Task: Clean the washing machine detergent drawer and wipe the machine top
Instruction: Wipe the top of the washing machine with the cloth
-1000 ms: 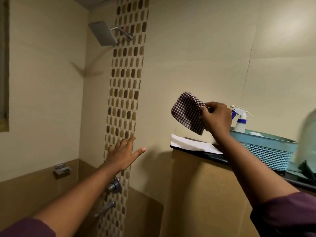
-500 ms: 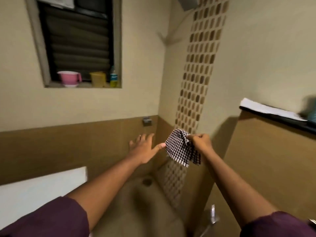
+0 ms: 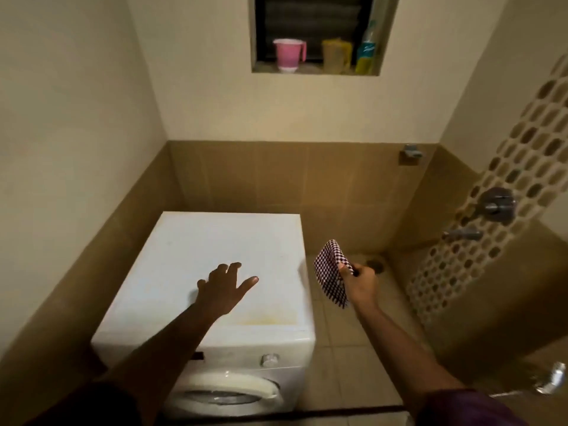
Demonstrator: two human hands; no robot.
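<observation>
A white front-loading washing machine point(image 3: 215, 250) stands in the left corner, its flat top bare with a faint yellow stain near the front edge. My left hand point(image 3: 222, 287) hovers over the top with fingers spread and nothing in it. My right hand point(image 3: 359, 284) is to the right of the machine, above the floor, pinching a folded checkered cloth point(image 3: 330, 273) that hangs from its fingers. The front panel shows a round knob point(image 3: 270, 360) and the door rim point(image 3: 227, 392). My left forearm covers the panel's left part, so the detergent drawer is hidden.
A window niche point(image 3: 316, 35) above holds a pink mug point(image 3: 289, 55), a yellow jug and a bottle. Shower taps point(image 3: 495, 207) stick out of the mosaic strip on the right wall. A floor drain point(image 3: 375, 265) lies behind my right hand. Tiled floor runs right of the machine.
My view swung left and down from the shower wall to the washing machine. My right hand lowered the checkered cloth beside the machine, and my left hand came over the machine top.
</observation>
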